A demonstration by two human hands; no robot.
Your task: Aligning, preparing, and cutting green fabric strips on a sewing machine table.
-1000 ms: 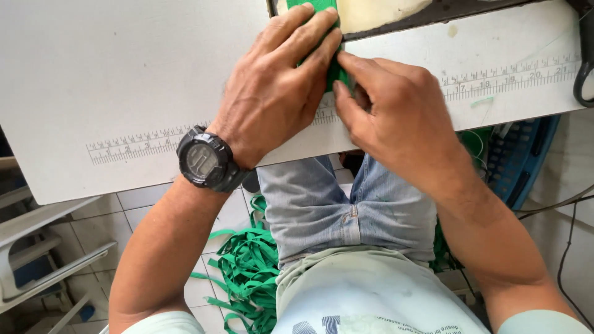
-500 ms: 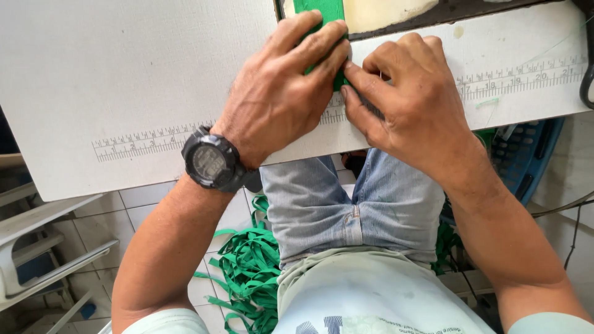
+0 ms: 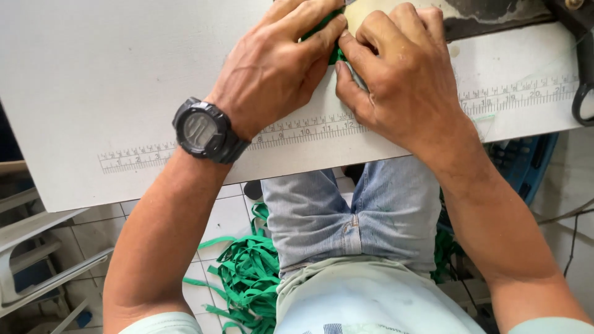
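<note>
We press our left hand (image 3: 272,74) and right hand (image 3: 402,80) together on the white worktable (image 3: 93,74), fingertips pinching a small piece of green fabric (image 3: 334,52). It lies between both grips, mostly hidden, so we cannot tell its long axis. Neither hand is nearer.
</note>
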